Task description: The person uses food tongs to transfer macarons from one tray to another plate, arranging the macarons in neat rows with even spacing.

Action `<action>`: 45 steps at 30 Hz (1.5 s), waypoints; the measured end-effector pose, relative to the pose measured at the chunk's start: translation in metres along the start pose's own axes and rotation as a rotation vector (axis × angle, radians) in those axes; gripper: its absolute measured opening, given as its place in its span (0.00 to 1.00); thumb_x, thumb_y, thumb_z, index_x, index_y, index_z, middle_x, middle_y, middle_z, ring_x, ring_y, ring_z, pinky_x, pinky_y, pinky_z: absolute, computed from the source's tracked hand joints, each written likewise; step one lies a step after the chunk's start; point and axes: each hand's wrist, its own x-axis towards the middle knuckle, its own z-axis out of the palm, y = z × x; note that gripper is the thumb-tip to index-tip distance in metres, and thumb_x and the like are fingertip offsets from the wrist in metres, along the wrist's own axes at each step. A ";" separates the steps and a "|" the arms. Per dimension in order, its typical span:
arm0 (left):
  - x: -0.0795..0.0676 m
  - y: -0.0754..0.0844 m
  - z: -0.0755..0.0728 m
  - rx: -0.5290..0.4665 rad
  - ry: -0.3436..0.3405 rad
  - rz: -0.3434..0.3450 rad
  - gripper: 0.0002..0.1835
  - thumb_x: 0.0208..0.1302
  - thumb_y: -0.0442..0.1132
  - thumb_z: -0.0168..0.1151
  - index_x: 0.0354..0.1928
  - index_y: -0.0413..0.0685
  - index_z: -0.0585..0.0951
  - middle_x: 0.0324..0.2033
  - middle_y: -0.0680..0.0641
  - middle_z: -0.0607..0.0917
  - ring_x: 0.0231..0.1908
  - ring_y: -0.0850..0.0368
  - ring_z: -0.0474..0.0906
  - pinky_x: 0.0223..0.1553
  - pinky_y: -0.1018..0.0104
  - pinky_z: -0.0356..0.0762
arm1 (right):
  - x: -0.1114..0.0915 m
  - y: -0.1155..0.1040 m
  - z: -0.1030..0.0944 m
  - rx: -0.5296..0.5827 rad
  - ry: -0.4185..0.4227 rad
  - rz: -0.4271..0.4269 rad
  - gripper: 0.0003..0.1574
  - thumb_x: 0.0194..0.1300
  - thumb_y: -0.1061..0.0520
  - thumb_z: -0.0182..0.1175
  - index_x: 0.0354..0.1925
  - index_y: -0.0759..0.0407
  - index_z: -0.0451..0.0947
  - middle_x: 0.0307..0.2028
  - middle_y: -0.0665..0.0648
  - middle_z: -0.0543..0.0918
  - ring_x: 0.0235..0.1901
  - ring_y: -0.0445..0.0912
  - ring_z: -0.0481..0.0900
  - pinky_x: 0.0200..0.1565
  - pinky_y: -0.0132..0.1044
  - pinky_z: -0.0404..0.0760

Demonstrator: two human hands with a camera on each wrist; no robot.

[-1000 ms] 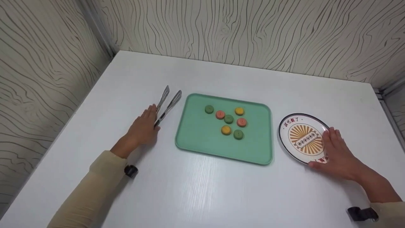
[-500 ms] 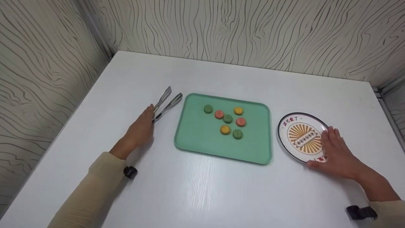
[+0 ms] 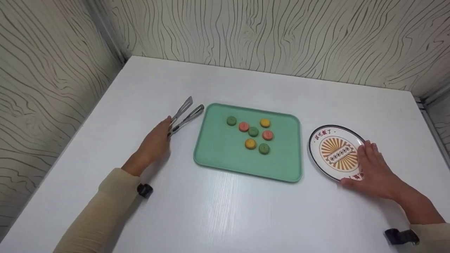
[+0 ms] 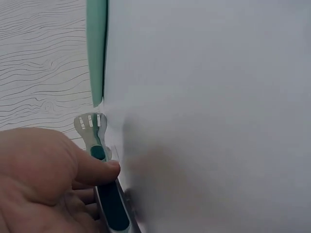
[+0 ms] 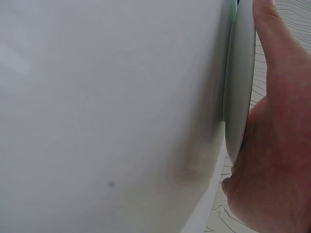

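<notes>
In the head view a green rectangular tray (image 3: 218, 151) lies mid-table with several green, pink and yellow macaron-like rounds on it, such as a yellow round (image 3: 250, 143). To its left, my left hand (image 3: 154, 142) holds metal serving tongs (image 3: 191, 114), whose two slotted arms spread apart toward the tray. The thumb lies along the dark grip panel of the tongs (image 4: 112, 204) in the left wrist view. My right hand (image 3: 378, 175) grips the right rim of a white patterned plate (image 3: 318, 154), thumb at the near edge and fingers along the far right edge. The plate's side (image 5: 240, 87) shows beside the palm in the right wrist view.
Everything stands on a white table (image 3: 211, 218). A wood-grain patterned wall (image 3: 246, 35) rises behind its back edge, and another panel (image 3: 45, 88) borders the left side. The plate sits just right of the tray.
The left hand has turned slightly and closed round the tongs, whose tips have shifted a little right and nearer the tray. The right hand and plate have stayed put.
</notes>
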 end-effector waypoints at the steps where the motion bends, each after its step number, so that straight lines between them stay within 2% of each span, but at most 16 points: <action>1: 0.000 0.000 0.000 -0.004 0.007 0.002 0.31 0.76 0.25 0.42 0.78 0.29 0.49 0.74 0.30 0.60 0.74 0.36 0.56 0.73 0.45 0.54 | 0.000 0.000 0.000 0.001 0.003 -0.002 0.79 0.60 0.36 0.70 0.74 0.83 0.31 0.74 0.82 0.28 0.75 0.69 0.19 0.70 0.45 0.15; 5: 0.000 -0.001 0.000 -0.028 0.043 0.005 0.31 0.75 0.25 0.44 0.77 0.29 0.52 0.70 0.29 0.66 0.71 0.35 0.63 0.70 0.45 0.61 | 0.001 -0.002 -0.001 0.002 -0.012 0.008 0.79 0.60 0.36 0.70 0.74 0.83 0.30 0.74 0.82 0.27 0.74 0.69 0.18 0.71 0.45 0.16; 12: 0.002 -0.002 0.000 -0.013 0.087 -0.007 0.32 0.72 0.27 0.55 0.76 0.32 0.60 0.67 0.31 0.70 0.64 0.38 0.68 0.64 0.46 0.68 | 0.000 -0.002 -0.002 0.000 -0.020 0.005 0.79 0.61 0.36 0.69 0.74 0.83 0.29 0.74 0.82 0.26 0.74 0.68 0.18 0.70 0.42 0.16; 19: 0.004 -0.002 -0.001 -0.028 0.083 -0.052 0.31 0.72 0.28 0.56 0.75 0.32 0.62 0.61 0.31 0.72 0.58 0.41 0.71 0.60 0.46 0.72 | 0.001 0.000 -0.001 0.003 -0.004 -0.009 0.79 0.61 0.36 0.69 0.74 0.83 0.29 0.74 0.82 0.26 0.75 0.68 0.18 0.70 0.39 0.15; 25: 0.004 -0.001 -0.002 -0.038 0.114 -0.046 0.29 0.73 0.30 0.55 0.73 0.32 0.64 0.58 0.32 0.74 0.52 0.43 0.71 0.53 0.47 0.74 | -0.001 0.000 0.001 0.008 0.003 -0.015 0.79 0.61 0.36 0.70 0.74 0.82 0.29 0.74 0.81 0.26 0.75 0.68 0.18 0.69 0.38 0.15; 33: 0.004 -0.002 -0.004 -0.001 0.155 -0.020 0.27 0.74 0.32 0.57 0.72 0.35 0.68 0.58 0.31 0.75 0.51 0.41 0.76 0.49 0.45 0.77 | -0.001 0.000 0.001 0.010 0.007 -0.016 0.79 0.60 0.37 0.70 0.74 0.82 0.30 0.74 0.82 0.27 0.75 0.69 0.19 0.70 0.39 0.16; 40: 0.004 -0.002 -0.005 0.072 0.171 -0.010 0.25 0.75 0.33 0.56 0.71 0.35 0.69 0.56 0.37 0.80 0.52 0.44 0.79 0.46 0.46 0.79 | -0.001 -0.001 0.000 0.004 -0.012 0.014 0.79 0.61 0.35 0.69 0.75 0.81 0.28 0.75 0.80 0.27 0.75 0.67 0.18 0.69 0.38 0.16; 45: 0.004 -0.002 -0.005 0.055 0.196 -0.002 0.24 0.75 0.37 0.60 0.69 0.36 0.71 0.54 0.37 0.81 0.51 0.44 0.80 0.49 0.47 0.78 | 0.000 -0.001 -0.001 0.013 -0.020 0.025 0.80 0.61 0.34 0.69 0.75 0.80 0.28 0.75 0.80 0.26 0.75 0.67 0.18 0.71 0.45 0.18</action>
